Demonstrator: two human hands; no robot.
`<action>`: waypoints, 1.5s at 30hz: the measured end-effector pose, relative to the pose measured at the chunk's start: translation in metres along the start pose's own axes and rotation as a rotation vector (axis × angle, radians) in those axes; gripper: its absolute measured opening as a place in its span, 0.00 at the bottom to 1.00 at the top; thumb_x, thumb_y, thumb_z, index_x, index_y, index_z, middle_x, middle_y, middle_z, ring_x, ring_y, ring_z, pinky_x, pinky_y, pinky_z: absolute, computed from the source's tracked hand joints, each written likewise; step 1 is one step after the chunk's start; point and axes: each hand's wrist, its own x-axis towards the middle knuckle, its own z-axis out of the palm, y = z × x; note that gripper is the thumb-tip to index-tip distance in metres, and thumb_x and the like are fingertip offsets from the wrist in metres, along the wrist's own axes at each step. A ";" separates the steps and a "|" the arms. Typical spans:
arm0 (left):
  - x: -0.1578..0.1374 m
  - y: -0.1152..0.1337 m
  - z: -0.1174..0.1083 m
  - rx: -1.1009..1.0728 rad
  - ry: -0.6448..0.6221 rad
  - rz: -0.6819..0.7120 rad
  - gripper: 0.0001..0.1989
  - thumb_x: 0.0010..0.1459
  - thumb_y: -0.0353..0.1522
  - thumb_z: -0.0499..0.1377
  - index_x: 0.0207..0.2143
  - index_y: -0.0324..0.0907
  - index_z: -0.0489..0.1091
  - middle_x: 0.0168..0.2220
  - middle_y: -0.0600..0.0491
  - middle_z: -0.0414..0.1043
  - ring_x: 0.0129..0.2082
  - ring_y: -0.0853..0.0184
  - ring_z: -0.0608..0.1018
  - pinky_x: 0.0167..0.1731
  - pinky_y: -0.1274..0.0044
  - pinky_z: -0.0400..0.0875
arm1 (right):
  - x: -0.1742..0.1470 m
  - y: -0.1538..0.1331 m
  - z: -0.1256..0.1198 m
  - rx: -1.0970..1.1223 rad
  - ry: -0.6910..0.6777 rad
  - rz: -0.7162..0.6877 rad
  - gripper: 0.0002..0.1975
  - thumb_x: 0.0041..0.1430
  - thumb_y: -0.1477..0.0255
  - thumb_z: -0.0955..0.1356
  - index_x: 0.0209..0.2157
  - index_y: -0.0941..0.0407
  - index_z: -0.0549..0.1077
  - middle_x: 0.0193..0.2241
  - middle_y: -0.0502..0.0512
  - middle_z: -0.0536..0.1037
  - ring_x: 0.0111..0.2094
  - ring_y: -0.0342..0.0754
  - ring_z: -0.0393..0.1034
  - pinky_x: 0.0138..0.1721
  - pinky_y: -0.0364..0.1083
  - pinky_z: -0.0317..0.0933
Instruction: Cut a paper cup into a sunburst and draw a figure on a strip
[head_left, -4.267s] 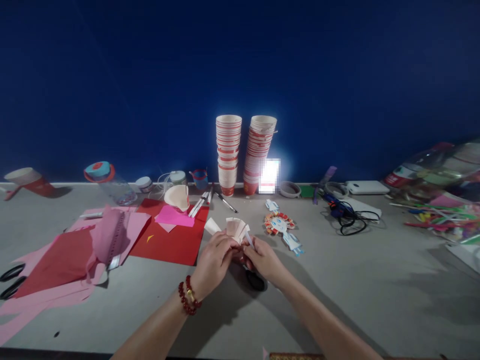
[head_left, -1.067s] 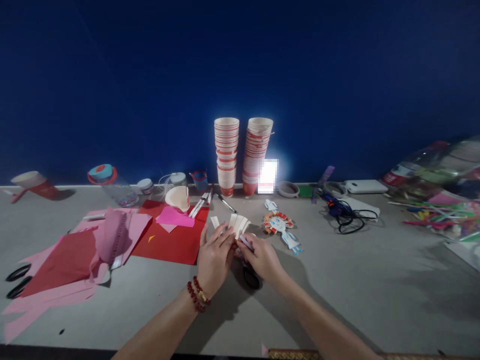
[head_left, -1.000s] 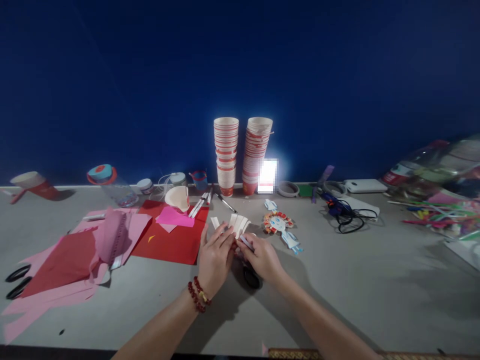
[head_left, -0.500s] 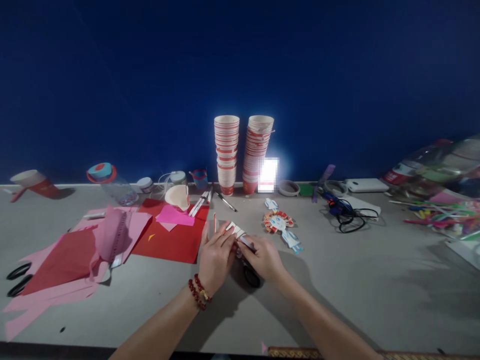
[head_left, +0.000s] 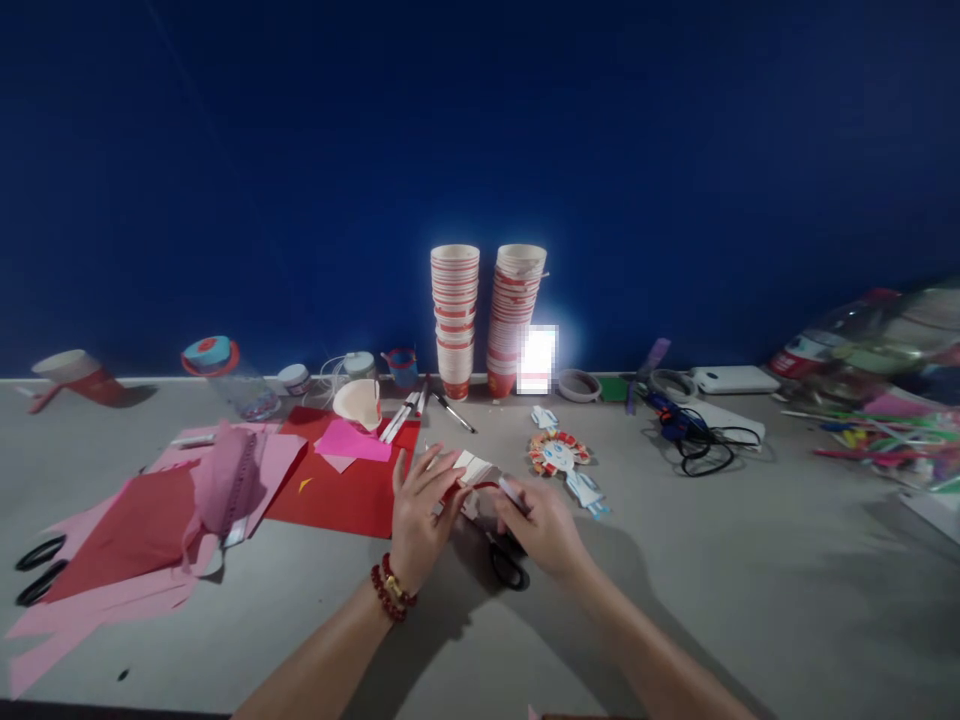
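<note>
Over the middle of the table, my left hand (head_left: 421, 512) has its upper fingers spread, while thumb and forefinger meet on a white-and-red paper piece (head_left: 474, 467). A thin red edge of it curves across to my right hand (head_left: 546, 522). Thumb and fingers of that hand are closed on the strip's end, where a pale part shows by the fingertips. Black-handled scissors (head_left: 510, 568) lie below, between the hands, their blades mostly hidden. Right of the hands lies a paper figure (head_left: 556, 452) with a drawn face, a red-and-white fringe and blue-edged pieces.
Two tall stacks of paper cups (head_left: 455, 320) stand by the blue wall. Red paper (head_left: 337, 500), pink sheets (head_left: 277, 460) and another pair of scissors (head_left: 41, 570) lie left. A glue gun (head_left: 679, 420) with black cable, tape rings (head_left: 579, 385) and bottles (head_left: 817, 345) are right.
My left fingers have lifted and spread. My right hand has moved slightly right and down, drawing the strip out between the hands, and more of the scissors' handle shows.
</note>
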 end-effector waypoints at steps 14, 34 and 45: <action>-0.013 0.008 0.014 -1.048 0.242 -0.537 0.29 0.60 0.44 0.60 0.62 0.51 0.60 0.66 0.46 0.54 0.65 0.54 0.60 0.61 0.61 0.59 | -0.002 -0.003 0.009 0.444 0.167 -0.191 0.10 0.58 0.66 0.70 0.26 0.56 0.78 0.23 0.52 0.75 0.26 0.46 0.68 0.30 0.42 0.62; -0.014 0.014 0.015 -1.367 0.121 -0.707 0.35 0.50 0.34 0.70 0.58 0.51 0.61 0.53 0.47 0.72 0.51 0.58 0.76 0.51 0.67 0.70 | -0.001 0.009 0.021 0.373 -0.037 -0.252 0.10 0.61 0.68 0.66 0.28 0.56 0.75 0.28 0.53 0.77 0.29 0.47 0.70 0.32 0.42 0.63; -0.005 0.013 0.016 -1.211 0.217 -0.757 0.30 0.52 0.35 0.69 0.56 0.47 0.63 0.52 0.47 0.73 0.50 0.60 0.77 0.50 0.70 0.70 | -0.006 0.010 0.025 0.289 -0.017 -0.155 0.14 0.61 0.61 0.68 0.30 0.57 0.76 0.23 0.49 0.73 0.24 0.43 0.65 0.27 0.40 0.60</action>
